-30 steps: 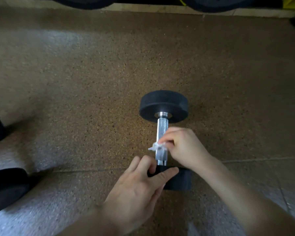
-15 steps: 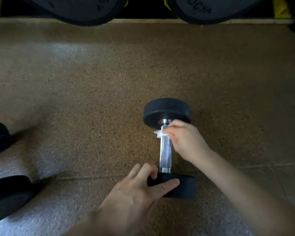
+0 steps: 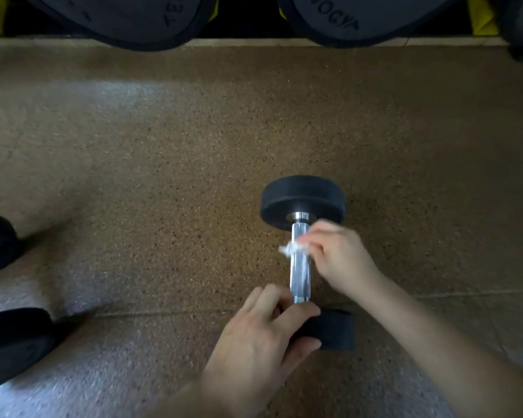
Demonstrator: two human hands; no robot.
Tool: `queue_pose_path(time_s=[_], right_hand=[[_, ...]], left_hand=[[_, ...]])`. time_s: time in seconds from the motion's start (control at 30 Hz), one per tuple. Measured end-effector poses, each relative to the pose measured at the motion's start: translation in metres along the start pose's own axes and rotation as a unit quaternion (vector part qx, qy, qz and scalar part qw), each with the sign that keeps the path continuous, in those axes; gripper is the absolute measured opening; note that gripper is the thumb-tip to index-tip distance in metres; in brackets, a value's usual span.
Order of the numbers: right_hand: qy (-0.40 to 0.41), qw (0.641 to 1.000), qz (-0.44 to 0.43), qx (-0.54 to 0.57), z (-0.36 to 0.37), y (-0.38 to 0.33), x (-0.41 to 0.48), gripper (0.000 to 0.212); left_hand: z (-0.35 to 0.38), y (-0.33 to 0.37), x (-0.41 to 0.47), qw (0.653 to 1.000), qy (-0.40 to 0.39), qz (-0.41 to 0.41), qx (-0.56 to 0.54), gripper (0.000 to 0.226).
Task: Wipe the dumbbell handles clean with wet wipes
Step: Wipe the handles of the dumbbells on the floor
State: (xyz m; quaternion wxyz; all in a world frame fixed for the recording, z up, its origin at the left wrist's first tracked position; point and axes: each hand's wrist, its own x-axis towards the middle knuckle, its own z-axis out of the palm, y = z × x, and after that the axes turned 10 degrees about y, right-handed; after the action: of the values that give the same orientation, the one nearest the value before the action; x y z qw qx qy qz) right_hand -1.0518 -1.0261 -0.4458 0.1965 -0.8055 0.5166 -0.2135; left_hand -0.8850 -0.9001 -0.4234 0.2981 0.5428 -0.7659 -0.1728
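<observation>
R hand [image 3: 335, 257] has slid slightly back my way since 0.5 s ago. Dumbbell [image 3: 302, 197] lies on floor [image 3: 163, 176]. L hand [image 3: 260, 336] clamps near head [image 3: 337, 330], R pinches wipe [image 3: 287, 247] against handle [image 3: 300, 276]. Risk: dumbbell rolls if L eases; small wad may snag on knurling and tear.

Near dumbbell head [image 3: 335, 330] half hidden under left hand [image 3: 254, 336], wipe [image 3: 290, 248] blurred, plates [image 3: 133, 19] cropped at top

Black-ended dumbbell [image 3: 302, 196] lies flat; crumpled white wet wipe [image 3: 289, 248] touches its knurled chrome handle [image 3: 300, 274] near the far end.
</observation>
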Motion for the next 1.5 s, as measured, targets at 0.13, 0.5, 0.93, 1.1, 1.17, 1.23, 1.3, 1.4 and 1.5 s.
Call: queue_pose_path(time_s=[0.13,0.5,0.93,1.1,1.17,1.23,1.3,1.4,1.5], right_hand=[[0.038,0.998,0.043,0.027,-0.002,0.002,-0.006,0.020],[-0.011,0.981,0.160,0.104,-0.017,0.011,0.012,0.019],[-0.024,0.996,0.076,0.048,-0.023,0.018,-0.033,0.008],[0.081,0.995,0.062,-0.018,-0.019,0.022,-0.003,0.010],[0.041,0.997,0.065,-0.013,-0.026,0.018,-0.016,0.016],[-0.031,0.998,0.058,0.011,-0.034,0.012,-0.031,0.022],[-0.021,0.998,0.059,0.007,-0.035,0.016,-0.021,0.029],[0.057,0.993,0.098,-0.015,-0.030,0.032,0.000,0.011],[-0.005,0.994,0.107,0.001,-0.038,0.031,-0.021,0.013]], left_hand=[[0.001,0.004,-0.002,0.999,0.004,-0.016,0.031,0.035],[0.010,0.016,0.004,0.996,0.041,-0.073,-0.028,0.019],[0.024,0.021,0.002,0.996,0.029,-0.043,-0.067,0.032],[0.026,0.025,0.006,0.999,-0.006,-0.004,-0.039,0.036],[0.026,0.025,0.003,0.999,-0.005,0.000,-0.043,0.037],[0.027,0.025,0.003,0.998,-0.002,-0.013,-0.060,0.037],[0.031,0.026,0.007,0.998,-0.008,-0.012,-0.056,0.037],[0.031,0.024,0.009,0.998,-0.032,0.001,-0.059,0.035],[0.028,0.019,0.003,0.994,-0.040,-0.042,-0.096,0.037]])
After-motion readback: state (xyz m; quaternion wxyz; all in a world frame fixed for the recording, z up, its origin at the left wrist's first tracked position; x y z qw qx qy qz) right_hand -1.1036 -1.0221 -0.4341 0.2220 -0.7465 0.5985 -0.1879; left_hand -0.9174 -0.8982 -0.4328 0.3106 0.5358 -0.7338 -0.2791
